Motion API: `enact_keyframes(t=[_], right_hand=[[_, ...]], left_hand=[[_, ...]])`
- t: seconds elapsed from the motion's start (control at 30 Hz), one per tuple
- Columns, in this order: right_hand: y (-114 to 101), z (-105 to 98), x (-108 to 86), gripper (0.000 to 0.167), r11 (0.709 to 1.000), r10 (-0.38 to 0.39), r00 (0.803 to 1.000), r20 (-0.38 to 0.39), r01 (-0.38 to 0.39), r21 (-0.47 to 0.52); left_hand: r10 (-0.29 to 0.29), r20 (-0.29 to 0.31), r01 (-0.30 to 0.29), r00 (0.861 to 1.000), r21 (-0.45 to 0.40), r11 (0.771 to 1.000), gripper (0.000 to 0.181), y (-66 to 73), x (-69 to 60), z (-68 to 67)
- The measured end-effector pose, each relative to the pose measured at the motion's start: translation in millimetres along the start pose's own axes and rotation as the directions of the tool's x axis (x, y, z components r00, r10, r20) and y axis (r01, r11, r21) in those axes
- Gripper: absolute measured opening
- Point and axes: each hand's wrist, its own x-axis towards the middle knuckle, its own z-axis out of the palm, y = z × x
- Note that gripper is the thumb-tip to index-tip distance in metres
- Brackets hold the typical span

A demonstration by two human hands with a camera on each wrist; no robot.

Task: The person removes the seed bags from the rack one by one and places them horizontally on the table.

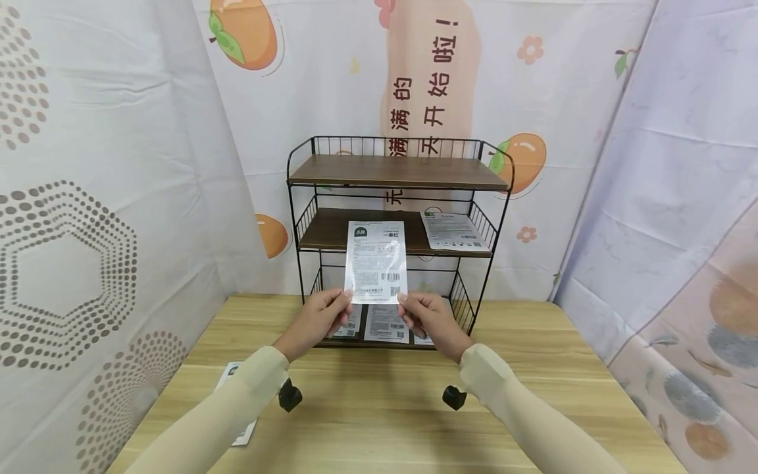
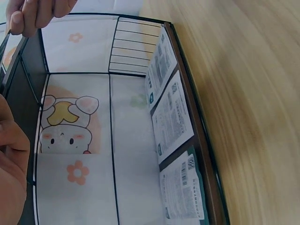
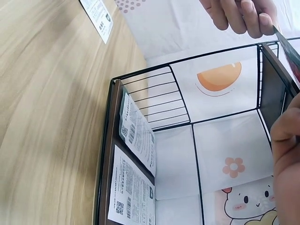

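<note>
Both hands hold up one white printed packet (image 1: 376, 263) by its lower corners, in front of the rack's middle shelf. The left hand (image 1: 316, 319) pinches its lower left corner, and the right hand (image 1: 433, 320) pinches the lower right one. In the left wrist view the left hand (image 2: 11, 159) shows at the left edge; in the right wrist view the right hand (image 3: 288, 159) is at the right edge, and the packet (image 3: 289, 56) appears nearly edge-on. Another packet (image 1: 454, 232) lies at the right of the middle shelf. On the bottom shelf lie several packets (image 1: 387, 323), side by side.
A black wire rack with brown shelves stands on the wooden table (image 1: 379, 421); its top shelf (image 1: 397, 170) carries nothing. A packet (image 1: 244, 431) lies on the table at left, partly under the left sleeve. Two black objects (image 1: 290, 395) show beside the forearms. Patterned curtains surround the table.
</note>
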Motion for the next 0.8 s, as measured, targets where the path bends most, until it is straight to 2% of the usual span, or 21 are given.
enact_keyframes(t=[0.2, 0.37, 0.53, 0.8], right_hand=[[1, 4, -2.3, 0.049, 1.0, 0.003, 0.999, 0.04, -0.003, 0.001], [4, 6, -4.6, 0.043, 1.0, -0.001, 0.997, 0.077, 0.002, -0.008], [7, 9, -7.1, 0.041, 0.999, -0.012, 0.993, 0.121, 0.016, -0.029], [10, 20, -11.4, 0.043, 0.999, -0.012, 0.985, 0.174, 0.018, -0.029]], left_hand=[[-0.002, -0.01, 0.001, 1.0, -0.024, 1.0, 0.044, -3.0, -8.5, -1.2], [-0.04, -0.017, 0.039, 0.999, -0.022, 0.999, 0.047, -2.9, -18.9, -0.4], [-0.045, -0.025, 0.044, 0.999, -0.022, 0.999, 0.049, -7.4, -26.8, -1.6], [-0.037, 0.007, 0.038, 0.999, -0.046, 0.998, 0.049, -19.4, -40.0, -7.9]])
